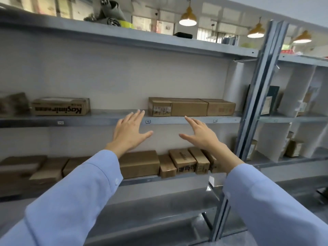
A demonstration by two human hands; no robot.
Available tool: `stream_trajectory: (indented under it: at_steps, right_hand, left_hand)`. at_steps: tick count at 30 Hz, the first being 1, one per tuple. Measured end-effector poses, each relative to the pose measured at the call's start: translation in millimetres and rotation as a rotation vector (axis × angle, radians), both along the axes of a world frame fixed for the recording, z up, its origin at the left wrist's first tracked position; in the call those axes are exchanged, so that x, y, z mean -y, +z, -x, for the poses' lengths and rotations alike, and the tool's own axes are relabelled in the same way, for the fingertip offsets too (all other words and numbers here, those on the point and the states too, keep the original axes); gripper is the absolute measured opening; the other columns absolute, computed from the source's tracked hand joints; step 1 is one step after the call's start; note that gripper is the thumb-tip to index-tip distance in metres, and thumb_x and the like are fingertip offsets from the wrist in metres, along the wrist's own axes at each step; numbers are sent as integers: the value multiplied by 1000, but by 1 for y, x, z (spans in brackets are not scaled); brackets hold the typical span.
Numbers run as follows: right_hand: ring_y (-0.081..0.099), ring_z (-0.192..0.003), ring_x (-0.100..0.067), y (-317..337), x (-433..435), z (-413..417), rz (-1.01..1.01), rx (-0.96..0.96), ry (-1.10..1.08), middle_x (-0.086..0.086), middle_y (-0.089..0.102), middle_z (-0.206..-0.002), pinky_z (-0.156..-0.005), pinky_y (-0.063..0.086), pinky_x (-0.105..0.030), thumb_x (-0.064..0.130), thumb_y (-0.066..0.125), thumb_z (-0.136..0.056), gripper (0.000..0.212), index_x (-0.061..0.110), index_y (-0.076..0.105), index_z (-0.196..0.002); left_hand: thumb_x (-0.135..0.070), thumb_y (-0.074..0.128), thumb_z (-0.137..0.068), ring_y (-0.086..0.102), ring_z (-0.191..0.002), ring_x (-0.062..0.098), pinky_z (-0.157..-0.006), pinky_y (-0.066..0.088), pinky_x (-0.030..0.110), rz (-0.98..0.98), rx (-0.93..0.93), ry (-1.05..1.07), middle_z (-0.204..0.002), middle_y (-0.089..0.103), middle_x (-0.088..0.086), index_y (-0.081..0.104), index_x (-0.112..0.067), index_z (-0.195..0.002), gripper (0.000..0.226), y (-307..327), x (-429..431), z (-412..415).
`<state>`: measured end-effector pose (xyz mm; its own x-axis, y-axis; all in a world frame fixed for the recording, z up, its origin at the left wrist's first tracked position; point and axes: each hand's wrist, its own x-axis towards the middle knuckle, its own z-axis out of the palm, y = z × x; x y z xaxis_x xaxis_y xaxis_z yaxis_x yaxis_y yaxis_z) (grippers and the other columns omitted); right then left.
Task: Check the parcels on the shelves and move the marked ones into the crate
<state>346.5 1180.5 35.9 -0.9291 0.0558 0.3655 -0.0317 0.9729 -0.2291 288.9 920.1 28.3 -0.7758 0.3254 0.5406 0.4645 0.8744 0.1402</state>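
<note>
My left hand [130,131] and my right hand [200,133] are both raised in front of the middle shelf [106,119], fingers spread and holding nothing. Just above them on that shelf lies a long brown parcel [178,107] with a label on its left end, and a second brown parcel [221,107] sits against its right side. Farther left on the same shelf stands a printed carton [61,106]. On the lower shelf a row of brown parcels [184,161] runs behind my forearms, partly hidden by them. No crate is in view.
A steel upright [257,96] divides this bay from a second bay at the right holding white bags and small boxes [293,148]. Rolled items [110,13] lie on the top shelf. Lamps hang beyond.
</note>
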Motion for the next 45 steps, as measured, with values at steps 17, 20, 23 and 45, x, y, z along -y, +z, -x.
stream_trajectory:
  at_steps: [17,20,23,45]
  right_hand:
    - [29,-144,-24,26,-58,275,-49,-161,221,-1,37,-154,-109,39,-45,53,61,-88,78,28,26,-153]
    - [26,-146,-26,21,-61,301,-89,-149,237,-2,36,-155,-112,36,-45,51,63,-88,79,27,26,-154]
    - [28,-144,-27,16,-62,320,-141,-169,245,-3,38,-154,-112,35,-45,52,64,-87,81,26,27,-153]
    - [49,-122,-17,2,7,344,157,-174,389,-1,53,-131,-101,40,-28,29,77,-82,61,19,51,-136]
  left_hand:
    - [-60,53,-89,20,-148,16,-117,19,36,-100,-16,115,-161,21,-6,20,-26,-155,81,12,-69,213]
    - [-61,54,-89,20,-147,16,-117,19,36,-105,6,104,-161,22,-6,21,-27,-155,81,8,-79,240]
    - [-61,56,-88,20,-147,15,-116,20,35,-125,19,77,-161,21,-6,23,-27,-154,81,7,-87,261]
    - [-35,80,-75,50,-124,20,-100,43,36,-296,42,-153,-138,52,-4,52,-20,-135,67,-2,-29,320]
